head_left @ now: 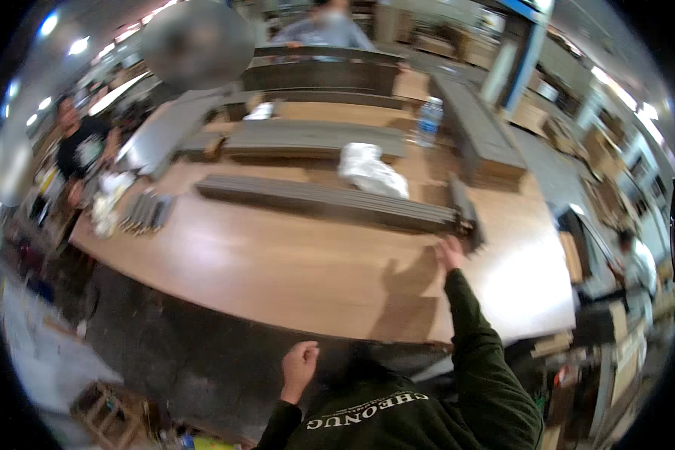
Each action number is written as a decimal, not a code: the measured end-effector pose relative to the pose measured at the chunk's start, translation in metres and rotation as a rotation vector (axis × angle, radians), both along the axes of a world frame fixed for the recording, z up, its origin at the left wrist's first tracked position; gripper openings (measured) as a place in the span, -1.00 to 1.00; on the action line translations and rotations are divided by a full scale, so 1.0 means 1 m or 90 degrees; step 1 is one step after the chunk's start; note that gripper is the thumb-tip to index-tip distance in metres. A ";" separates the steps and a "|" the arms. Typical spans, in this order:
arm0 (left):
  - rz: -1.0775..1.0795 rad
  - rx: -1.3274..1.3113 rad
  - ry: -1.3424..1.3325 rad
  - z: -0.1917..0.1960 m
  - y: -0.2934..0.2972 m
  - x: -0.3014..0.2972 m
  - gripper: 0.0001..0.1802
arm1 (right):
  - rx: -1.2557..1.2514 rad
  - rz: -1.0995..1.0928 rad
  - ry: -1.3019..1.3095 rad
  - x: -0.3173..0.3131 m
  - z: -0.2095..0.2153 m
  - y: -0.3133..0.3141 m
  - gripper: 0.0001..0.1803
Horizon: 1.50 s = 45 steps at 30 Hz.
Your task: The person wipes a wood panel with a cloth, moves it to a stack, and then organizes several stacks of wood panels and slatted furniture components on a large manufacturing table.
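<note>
My right hand (450, 253) reaches over the wooden table (277, 277), fingers stretched toward the ends of some dark grey strips. It is right beside a short bundle of grey strips (465, 212); whether it touches them I cannot tell. A row of long grey strips (322, 204) lies side by side across the table, its right end close to my fingers. My left hand (299, 367) hangs in front of the table's near edge, fingers curled in, with nothing visible in it.
Crumpled white plastic (371, 171) and a water bottle (429, 121) stand behind the strips. Grey board stacks (315, 140) fill the far side, with another stack (484, 139) at right. Short grey rods (147, 212) lie at left. Several people are around the table and beyond.
</note>
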State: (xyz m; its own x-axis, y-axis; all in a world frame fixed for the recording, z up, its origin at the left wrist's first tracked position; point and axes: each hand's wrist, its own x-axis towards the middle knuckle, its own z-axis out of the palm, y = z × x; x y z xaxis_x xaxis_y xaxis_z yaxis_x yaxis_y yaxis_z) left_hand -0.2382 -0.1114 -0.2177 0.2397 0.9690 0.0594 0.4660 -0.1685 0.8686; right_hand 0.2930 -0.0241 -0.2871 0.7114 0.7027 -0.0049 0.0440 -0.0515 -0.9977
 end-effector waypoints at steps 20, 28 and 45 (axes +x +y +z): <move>0.073 -0.055 0.115 0.017 0.127 -0.113 -0.76 | 0.100 -0.356 -0.051 -0.157 0.075 0.029 -0.37; -0.024 -0.014 0.021 0.037 0.187 -0.237 -0.75 | 0.064 -0.297 -0.109 -0.289 -0.022 0.015 -0.49; 0.247 0.006 -0.043 0.075 0.294 -0.498 -0.76 | -0.060 0.420 0.238 -0.763 0.048 0.348 -0.23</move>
State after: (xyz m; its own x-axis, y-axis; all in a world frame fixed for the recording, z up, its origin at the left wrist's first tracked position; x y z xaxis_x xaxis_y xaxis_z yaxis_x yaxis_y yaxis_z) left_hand -0.7359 0.1822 -0.1429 -0.1486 0.9863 0.0710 0.4388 0.0014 0.8986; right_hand -0.4703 0.3239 -0.2391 0.0835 0.9661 -0.2443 -0.2447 -0.2177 -0.9448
